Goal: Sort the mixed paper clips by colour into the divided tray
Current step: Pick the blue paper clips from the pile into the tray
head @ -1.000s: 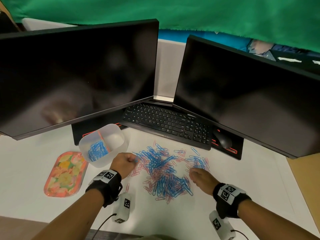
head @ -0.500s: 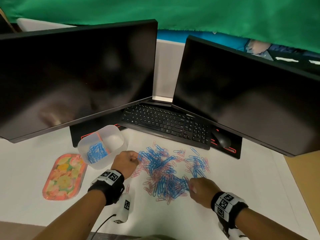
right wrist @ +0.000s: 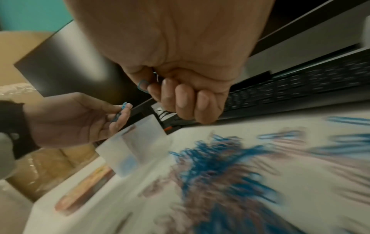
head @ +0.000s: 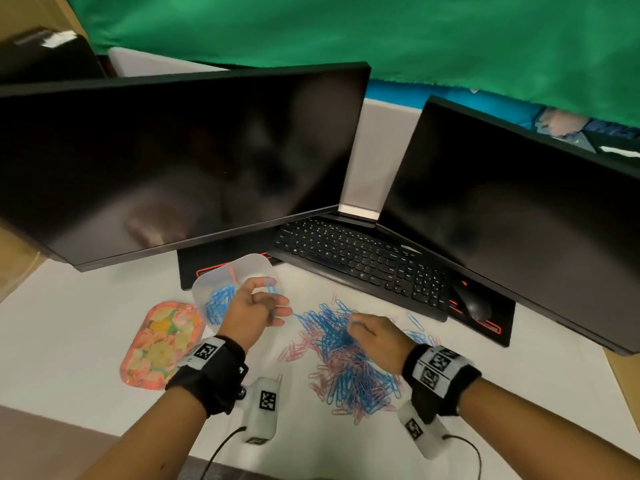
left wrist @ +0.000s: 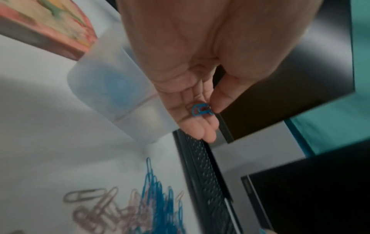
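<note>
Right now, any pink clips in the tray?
No: the tray shows only blue clips, all in its left compartment; the other side looks empty.

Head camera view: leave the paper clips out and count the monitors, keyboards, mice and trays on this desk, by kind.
Monitors: 2
Keyboard: 1
Mouse: 1
Divided tray: 1
Flowery tray: 1
Total: 6
</note>
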Available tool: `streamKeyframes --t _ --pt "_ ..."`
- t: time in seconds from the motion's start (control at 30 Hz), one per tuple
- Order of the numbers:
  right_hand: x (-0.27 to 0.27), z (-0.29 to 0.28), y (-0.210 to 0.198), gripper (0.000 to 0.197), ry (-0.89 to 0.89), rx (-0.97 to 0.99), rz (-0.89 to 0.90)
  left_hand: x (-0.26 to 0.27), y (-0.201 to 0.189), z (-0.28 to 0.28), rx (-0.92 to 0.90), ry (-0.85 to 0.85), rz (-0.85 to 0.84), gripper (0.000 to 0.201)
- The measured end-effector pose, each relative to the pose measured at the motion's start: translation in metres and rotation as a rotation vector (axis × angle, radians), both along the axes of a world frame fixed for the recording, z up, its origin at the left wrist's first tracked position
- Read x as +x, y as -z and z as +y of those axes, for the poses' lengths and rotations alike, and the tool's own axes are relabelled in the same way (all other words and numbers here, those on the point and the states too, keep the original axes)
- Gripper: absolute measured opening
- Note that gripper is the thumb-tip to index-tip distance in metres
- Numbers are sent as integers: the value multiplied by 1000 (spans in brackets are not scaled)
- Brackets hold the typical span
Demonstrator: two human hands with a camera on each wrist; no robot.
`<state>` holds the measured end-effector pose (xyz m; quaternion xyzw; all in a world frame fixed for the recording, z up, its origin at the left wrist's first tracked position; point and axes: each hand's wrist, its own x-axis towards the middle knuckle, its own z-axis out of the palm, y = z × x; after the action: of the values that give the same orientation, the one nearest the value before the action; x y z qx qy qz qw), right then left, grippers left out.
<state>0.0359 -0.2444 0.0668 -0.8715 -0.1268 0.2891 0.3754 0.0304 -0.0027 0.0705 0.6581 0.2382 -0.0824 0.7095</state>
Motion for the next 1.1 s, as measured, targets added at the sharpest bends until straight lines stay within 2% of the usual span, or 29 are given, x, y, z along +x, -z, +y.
streamKeyframes --t 0.07,0.2,0.33,0.47,0.53,0.63,0.73,0.9,0.97,1.1 --pt "12 35 -7 27 -57 -3 7 -1 -6 13 -41 -149 -12 26" --pt "32 102 -19 23 -162 -71 5 -1 -15 43 -118 -309 65 24" --pt "50 154 -27 22 -288 -206 -33 -3 -10 65 -116 -342 163 27" --pt "61 189 -33 20 -353 -293 -84 -6 -13 68 -135 -404 168 17" --pt "64 203 -35 16 -365 -313 -103 -6 -16 67 -108 -417 173 16" --pt "67 215 -37 23 -375 -328 -97 -6 -16 70 -57 -435 175 25" --pt "68 214 -37 22 -312 -269 -100 -7 -16 74 -42 -447 141 27" --pt "69 178 -37 26 -147 -103 -27 -7 -9 71 100 -318 74 16" --pt "68 148 -34 25 -67 -80 -11 -6 -7 60 179 -197 6 14" --pt "60 70 -15 19 25 -154 -42 -5 1 27 350 147 -107 25"
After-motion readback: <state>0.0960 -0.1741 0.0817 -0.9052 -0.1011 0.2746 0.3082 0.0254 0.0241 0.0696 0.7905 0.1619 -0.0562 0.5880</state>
